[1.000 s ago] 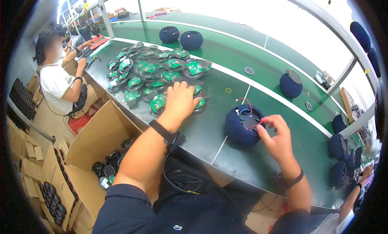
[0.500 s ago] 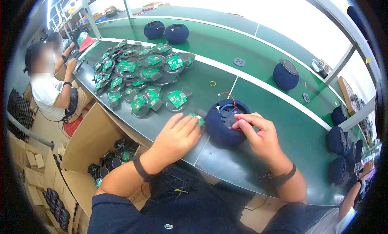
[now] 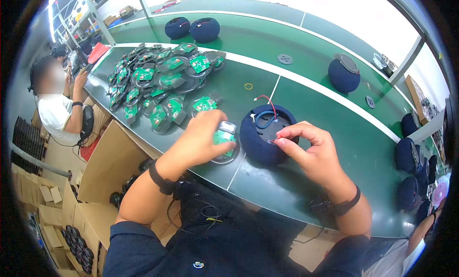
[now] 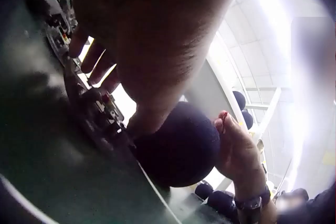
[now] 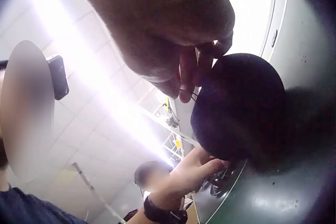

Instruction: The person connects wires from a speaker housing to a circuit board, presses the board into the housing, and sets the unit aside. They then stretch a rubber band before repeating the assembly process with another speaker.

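Note:
In the head view my left hand [image 3: 195, 139] holds a round black disc with a green circuit board [image 3: 224, 139], thumb across its near side. The disc is low over the table, left of a round navy fabric speaker shell [image 3: 258, 144]. My right hand [image 3: 314, 155] pinches the end of a red wire [image 3: 281, 135] between thumb and forefinger at the shell's right rim. Another red wire [image 3: 268, 99] and a blue loop of cable [image 3: 260, 118] rise from the shell's open top. The right wrist view shows the shell [image 5: 239, 108] dark, below the right fingers.
A heap of similar discs with green boards [image 3: 165, 76] lies at the left. More navy shells [image 3: 205, 30] stand on the green belt [image 3: 253, 38] behind and at the right. A cardboard box [image 3: 112, 167] stands below the table's left edge; a person [image 3: 60, 109] sits beyond it.
My left hand has come from the heap toward the shell, bringing a disc with a circuit board. The right hand keeps pinching the red wire, now lower over the shell's rim.

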`<state>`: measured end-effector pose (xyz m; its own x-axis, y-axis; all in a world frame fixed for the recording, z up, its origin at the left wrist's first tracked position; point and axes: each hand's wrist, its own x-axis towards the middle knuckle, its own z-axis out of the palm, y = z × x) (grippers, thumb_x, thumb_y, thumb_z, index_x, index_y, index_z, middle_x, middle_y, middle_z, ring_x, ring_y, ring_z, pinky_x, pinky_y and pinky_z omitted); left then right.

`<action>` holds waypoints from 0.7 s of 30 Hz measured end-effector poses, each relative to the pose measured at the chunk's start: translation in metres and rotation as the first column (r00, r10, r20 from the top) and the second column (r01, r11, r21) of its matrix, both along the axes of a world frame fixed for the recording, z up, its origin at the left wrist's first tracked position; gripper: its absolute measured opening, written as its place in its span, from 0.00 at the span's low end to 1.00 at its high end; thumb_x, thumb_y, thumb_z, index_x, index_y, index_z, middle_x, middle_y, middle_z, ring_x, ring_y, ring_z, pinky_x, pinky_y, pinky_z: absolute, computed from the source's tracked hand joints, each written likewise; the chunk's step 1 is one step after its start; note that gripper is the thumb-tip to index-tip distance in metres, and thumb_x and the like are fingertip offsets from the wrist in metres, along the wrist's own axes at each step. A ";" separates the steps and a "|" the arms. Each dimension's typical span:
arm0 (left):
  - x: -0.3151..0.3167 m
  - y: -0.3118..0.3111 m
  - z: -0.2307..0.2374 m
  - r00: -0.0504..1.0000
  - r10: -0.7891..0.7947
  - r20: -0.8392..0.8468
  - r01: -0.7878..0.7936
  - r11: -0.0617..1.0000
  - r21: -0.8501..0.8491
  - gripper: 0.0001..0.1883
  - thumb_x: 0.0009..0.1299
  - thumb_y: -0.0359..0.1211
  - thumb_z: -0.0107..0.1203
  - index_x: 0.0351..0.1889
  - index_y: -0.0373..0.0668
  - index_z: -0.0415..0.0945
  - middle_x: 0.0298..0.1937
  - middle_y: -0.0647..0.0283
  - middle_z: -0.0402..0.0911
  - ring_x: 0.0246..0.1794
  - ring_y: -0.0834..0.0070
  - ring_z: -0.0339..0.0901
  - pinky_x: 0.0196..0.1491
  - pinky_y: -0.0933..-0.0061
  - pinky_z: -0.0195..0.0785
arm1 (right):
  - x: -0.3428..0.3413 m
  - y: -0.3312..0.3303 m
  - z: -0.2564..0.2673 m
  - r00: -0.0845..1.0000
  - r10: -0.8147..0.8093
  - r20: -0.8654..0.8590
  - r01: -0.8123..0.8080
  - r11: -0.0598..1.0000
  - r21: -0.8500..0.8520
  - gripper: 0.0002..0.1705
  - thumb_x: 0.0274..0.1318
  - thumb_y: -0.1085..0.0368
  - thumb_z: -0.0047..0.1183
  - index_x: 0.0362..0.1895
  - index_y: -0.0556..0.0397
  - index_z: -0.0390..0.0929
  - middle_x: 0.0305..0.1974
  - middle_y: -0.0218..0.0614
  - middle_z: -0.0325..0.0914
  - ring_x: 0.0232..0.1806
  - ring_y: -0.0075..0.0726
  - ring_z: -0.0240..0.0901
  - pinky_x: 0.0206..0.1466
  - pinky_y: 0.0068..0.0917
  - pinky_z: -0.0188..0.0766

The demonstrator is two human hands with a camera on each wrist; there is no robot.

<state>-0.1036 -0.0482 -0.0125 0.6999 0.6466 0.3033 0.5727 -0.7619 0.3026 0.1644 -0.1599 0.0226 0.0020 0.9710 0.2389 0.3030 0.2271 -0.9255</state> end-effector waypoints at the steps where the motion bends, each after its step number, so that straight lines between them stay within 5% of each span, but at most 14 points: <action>1: 0.001 -0.004 0.015 0.987 0.159 -0.014 -0.158 0.954 -0.256 0.29 0.67 0.39 0.68 0.61 0.36 0.71 0.58 0.52 0.78 0.54 0.54 0.78 0.61 0.58 0.70 | 0.000 -0.001 0.001 0.995 -0.016 0.102 0.010 0.998 0.060 0.08 0.60 0.64 0.67 0.41 0.52 0.89 0.37 0.33 0.87 0.45 0.32 0.80 0.55 0.32 0.70; 2: 0.001 -0.006 0.022 0.949 0.306 -0.073 -0.301 0.818 -0.490 0.27 0.69 0.37 0.67 0.61 0.37 0.71 0.53 0.56 0.81 0.48 0.61 0.81 0.55 0.63 0.74 | 0.000 -0.003 0.002 0.979 -0.038 0.199 0.015 0.993 0.118 0.07 0.58 0.64 0.68 0.40 0.50 0.89 0.37 0.32 0.87 0.44 0.33 0.80 0.55 0.32 0.68; 3: 0.000 -0.006 0.015 0.950 0.302 -0.080 -0.301 0.819 -0.489 0.27 0.69 0.37 0.67 0.61 0.37 0.71 0.53 0.56 0.81 0.48 0.61 0.81 0.55 0.63 0.74 | -0.001 -0.004 0.002 0.981 -0.042 0.192 0.020 0.993 0.116 0.07 0.58 0.64 0.68 0.40 0.50 0.89 0.37 0.32 0.87 0.44 0.33 0.80 0.55 0.32 0.68; 4: -0.003 -0.006 0.004 0.869 0.376 0.322 -0.103 0.774 -0.624 0.24 0.71 0.35 0.65 0.62 0.39 0.70 0.49 0.60 0.82 0.44 0.69 0.81 0.50 0.68 0.74 | -0.001 -0.004 0.001 0.973 -0.049 0.226 0.016 0.989 0.148 0.06 0.57 0.63 0.69 0.38 0.48 0.90 0.37 0.32 0.87 0.43 0.34 0.79 0.55 0.33 0.66; 5: -0.007 -0.007 -0.002 0.617 0.458 0.640 0.132 0.741 -0.658 0.21 0.74 0.32 0.63 0.62 0.40 0.70 0.44 0.65 0.82 0.41 0.77 0.80 0.45 0.73 0.75 | -0.003 -0.004 0.001 0.965 -0.057 0.257 0.011 0.984 0.179 0.06 0.55 0.63 0.70 0.37 0.47 0.90 0.36 0.31 0.87 0.42 0.34 0.79 0.55 0.33 0.64; 9: 0.005 -0.032 0.018 0.464 0.475 0.748 0.183 0.775 -0.605 0.22 0.75 0.28 0.61 0.66 0.35 0.72 0.55 0.62 0.81 0.52 0.79 0.79 0.56 0.75 0.73 | -0.009 -0.005 -0.003 0.960 -0.032 0.280 -0.027 0.978 0.205 0.07 0.54 0.62 0.70 0.37 0.46 0.90 0.36 0.30 0.88 0.42 0.34 0.79 0.55 0.34 0.63; 10: 0.011 -0.043 0.026 0.453 0.511 0.731 0.279 0.697 -0.660 0.22 0.75 0.28 0.62 0.67 0.34 0.74 0.60 0.61 0.79 0.56 0.78 0.77 0.59 0.74 0.72 | -0.010 -0.006 -0.004 0.949 -0.043 0.313 -0.036 0.969 0.244 0.06 0.54 0.62 0.71 0.36 0.46 0.90 0.36 0.29 0.88 0.42 0.33 0.79 0.55 0.33 0.63; 21: 0.044 -0.071 0.028 0.634 0.126 0.763 0.090 0.968 -0.234 0.22 0.71 0.21 0.64 0.63 0.33 0.75 0.51 0.62 0.83 0.49 0.80 0.81 0.51 0.77 0.75 | -0.011 -0.012 -0.004 0.922 -0.136 0.363 -0.018 0.920 0.391 0.06 0.51 0.61 0.71 0.35 0.41 0.89 0.34 0.23 0.84 0.42 0.33 0.76 0.52 0.35 0.62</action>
<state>-0.0598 -0.1190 0.0159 0.2684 0.7799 0.5655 0.0620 -0.5998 0.7978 0.1533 -0.1715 0.0185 -0.1077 0.8057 0.5825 0.6335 0.5072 -0.5844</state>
